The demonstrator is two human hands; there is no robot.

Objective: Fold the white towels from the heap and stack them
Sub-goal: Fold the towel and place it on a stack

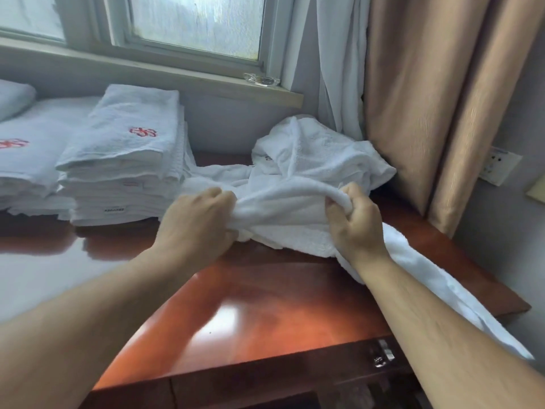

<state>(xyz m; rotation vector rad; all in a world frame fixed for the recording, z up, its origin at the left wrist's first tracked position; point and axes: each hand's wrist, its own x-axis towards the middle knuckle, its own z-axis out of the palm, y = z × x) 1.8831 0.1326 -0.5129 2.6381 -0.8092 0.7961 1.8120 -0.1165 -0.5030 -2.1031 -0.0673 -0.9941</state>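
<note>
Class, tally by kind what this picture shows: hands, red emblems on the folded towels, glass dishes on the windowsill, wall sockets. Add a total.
Hands: 2, left hand and right hand, both gripping a towel
Red emblems: 2
Glass dishes: 1
Wall sockets: 1
Total: 6

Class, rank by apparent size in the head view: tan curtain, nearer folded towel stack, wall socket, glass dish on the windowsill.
1. tan curtain
2. folded towel stack
3. wall socket
4. glass dish, smallest as seen, though farther away
</note>
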